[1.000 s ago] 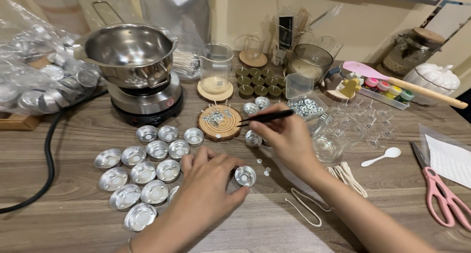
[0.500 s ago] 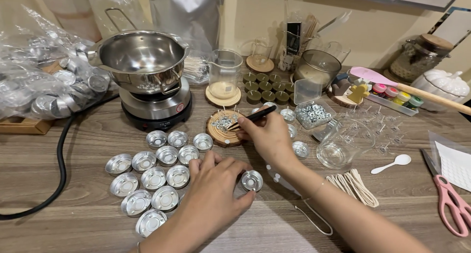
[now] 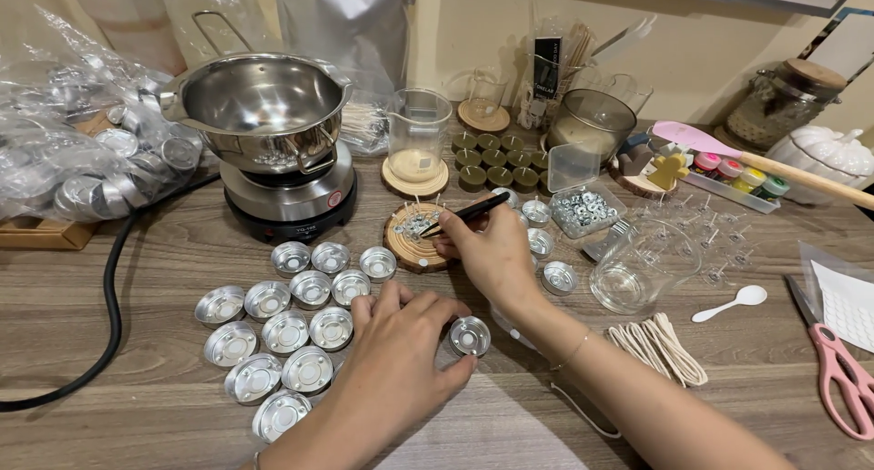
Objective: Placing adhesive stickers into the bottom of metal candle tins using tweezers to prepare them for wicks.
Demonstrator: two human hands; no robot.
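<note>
Hands worked at the near middle of the wooden table [image 3: 137,406]; the left hand [image 3: 396,356] lay palm down, its thumb and fingers closed narrowly on a small metal tealight cup [image 3: 470,335] that stood on the table just right of the cluster of empty cups [image 3: 282,333]; a second earlier that cup sat at about the same spot under the same fingers, so it had hardly shifted; the right hand [image 3: 492,247] pinched black tweezers [image 3: 469,212] in a narrow grip, their tips over the round wooden slice [image 3: 414,238] heaped with small wick tabs; earlier the tweezers pointed more to the right, and now they slanted down towards the slice; whether the tips held a tab could not be told; farther left stood the steel pot [image 3: 259,106] on its hot plate [image 3: 291,201]; pink scissors [image 3: 842,374] lay at the near right edge.
</note>
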